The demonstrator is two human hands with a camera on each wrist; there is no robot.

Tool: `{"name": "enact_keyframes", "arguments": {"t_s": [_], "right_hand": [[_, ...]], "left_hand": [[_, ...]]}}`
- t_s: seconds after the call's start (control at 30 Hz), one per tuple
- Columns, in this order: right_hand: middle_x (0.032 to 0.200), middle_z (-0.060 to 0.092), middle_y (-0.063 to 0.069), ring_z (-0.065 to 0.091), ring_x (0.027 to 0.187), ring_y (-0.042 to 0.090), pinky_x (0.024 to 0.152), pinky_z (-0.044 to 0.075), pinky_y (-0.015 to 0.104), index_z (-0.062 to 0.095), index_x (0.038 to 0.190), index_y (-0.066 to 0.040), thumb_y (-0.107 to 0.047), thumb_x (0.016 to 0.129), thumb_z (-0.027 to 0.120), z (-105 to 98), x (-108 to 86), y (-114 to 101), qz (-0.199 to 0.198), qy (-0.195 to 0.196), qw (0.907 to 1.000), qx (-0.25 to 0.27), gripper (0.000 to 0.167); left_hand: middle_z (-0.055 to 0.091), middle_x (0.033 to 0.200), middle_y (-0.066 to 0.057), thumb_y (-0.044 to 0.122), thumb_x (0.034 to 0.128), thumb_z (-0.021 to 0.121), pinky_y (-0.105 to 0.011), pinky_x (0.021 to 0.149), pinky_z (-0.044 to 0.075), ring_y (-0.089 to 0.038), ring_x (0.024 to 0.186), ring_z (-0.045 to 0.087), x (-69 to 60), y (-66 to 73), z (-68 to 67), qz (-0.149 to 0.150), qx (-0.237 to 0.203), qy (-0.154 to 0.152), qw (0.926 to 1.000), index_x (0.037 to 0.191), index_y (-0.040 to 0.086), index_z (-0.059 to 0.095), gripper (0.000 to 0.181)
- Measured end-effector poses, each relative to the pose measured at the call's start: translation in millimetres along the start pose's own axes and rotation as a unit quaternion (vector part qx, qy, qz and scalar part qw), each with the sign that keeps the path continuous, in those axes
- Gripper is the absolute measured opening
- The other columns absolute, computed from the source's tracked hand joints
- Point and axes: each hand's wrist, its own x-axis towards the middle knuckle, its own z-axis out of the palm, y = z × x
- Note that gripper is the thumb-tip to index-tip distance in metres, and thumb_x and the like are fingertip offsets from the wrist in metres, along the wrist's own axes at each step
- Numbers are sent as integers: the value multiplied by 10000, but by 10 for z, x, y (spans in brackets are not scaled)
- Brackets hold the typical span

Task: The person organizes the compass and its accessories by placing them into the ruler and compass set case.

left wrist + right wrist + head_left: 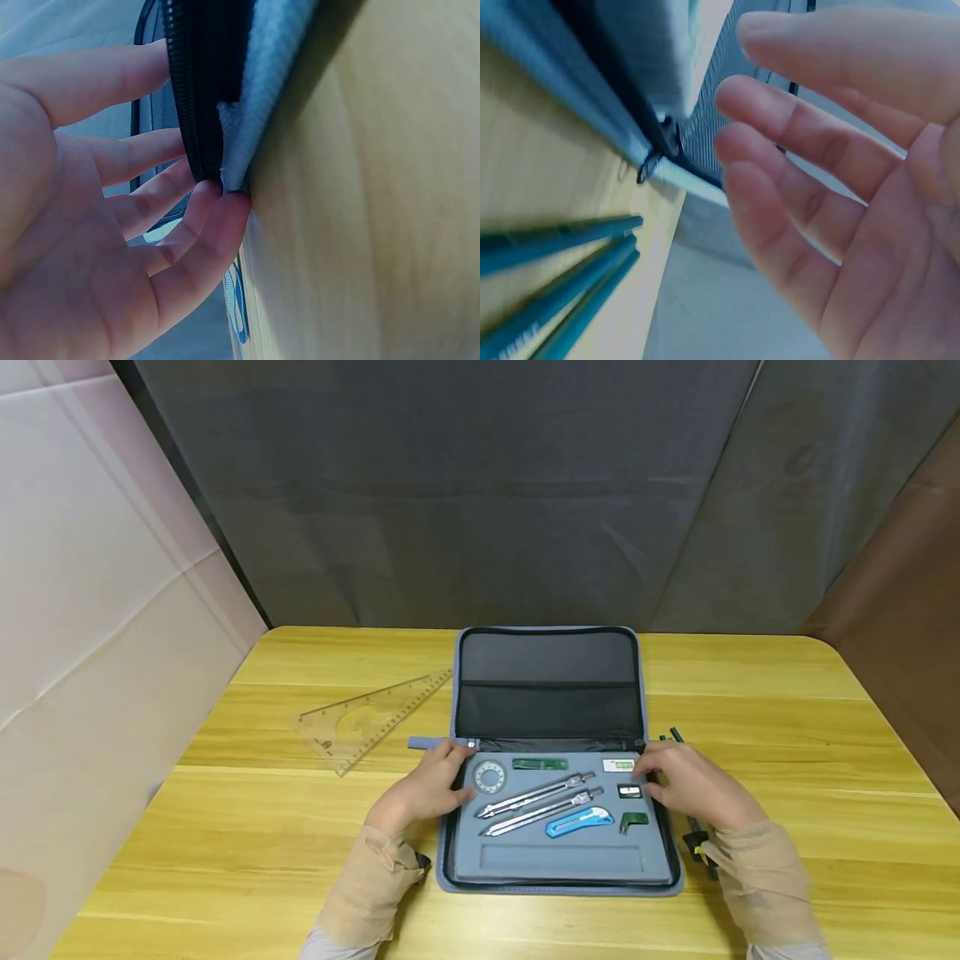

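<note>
Curtained workspace, dark backdrop [480,502], wooden table [225,843]

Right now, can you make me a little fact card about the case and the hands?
Case: open, lying on the table
Left hand: touching the case's left edge
Right hand: at the case's right edge
Inside: blue cutter, two silver tools, other small items
Left of case: clear triangle ruler
Right of case: green pencils

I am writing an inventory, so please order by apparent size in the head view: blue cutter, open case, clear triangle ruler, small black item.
1. Open case
2. Clear triangle ruler
3. Blue cutter
4. Small black item
</note>
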Motion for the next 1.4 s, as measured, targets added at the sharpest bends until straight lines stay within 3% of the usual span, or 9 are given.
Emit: {"name": "enact_keyframes", "arguments": {"t_s": [0.23, 0.5, 0.73, 0.93, 1.4], "right_hand": [[864, 580, 50, 557, 755, 191, 641, 477, 312, 689, 886, -11, 20, 738, 680, -97, -67, 63, 580, -148, 9982, 25, 152], [871, 576, 99, 523, 709, 196, 608, 452, 336, 656, 932, 37, -3, 738, 685, -206, -184, 188, 953, -156, 9953, -6, 200], [882, 596, 146, 562, 780, 296, 648, 485, 420, 632, 959, 60, -9, 735, 684, -247, -278, 315, 1339, -280, 9905, 105, 240], [817, 597, 139, 555, 746, 275, 617, 465, 406, 631, 934, 56, 0, 720, 684, -247, -305, 362, 1450, -235, 9892, 12, 227], [777, 542, 125, 488, 670, 218, 561, 424, 347, 548, 1032, 107, -9, 736, 676, -217, -333, 439, 2119, -791, 9737, 274, 343]], "left_hand": [[404, 1266, -182, 179, 838, 647, -458, 996, 328, -344, 1191, 364, 0, -2, 4, 8, 16, 12, 10000, 1317, -9, 422, 561], [407, 1259, -180, 172, 839, 646, -457, 993, 331, -346, 1185, 369, -2, 0, 1, 32, -35, 11, 10000, 1316, -12, 422, 558], [414, 1243, -181, 165, 834, 652, -459, 985, 337, -349, 1171, 377, -7, 7, -4, 46, -63, 33, 10000, 1308, -20, 427, 557], [419, 1233, -180, 164, 831, 655, -460, 977, 344, -353, 1162, 383, -8, 8, -4, 40, -72, 43, 10000, 1308, -19, 428, 559], [413, 1247, -184, 169, 838, 647, -463, 976, 346, -354, 1170, 380, -7, 2, -3, 27, -62, 17, 10000, 1314, -14, 422, 558]]}}
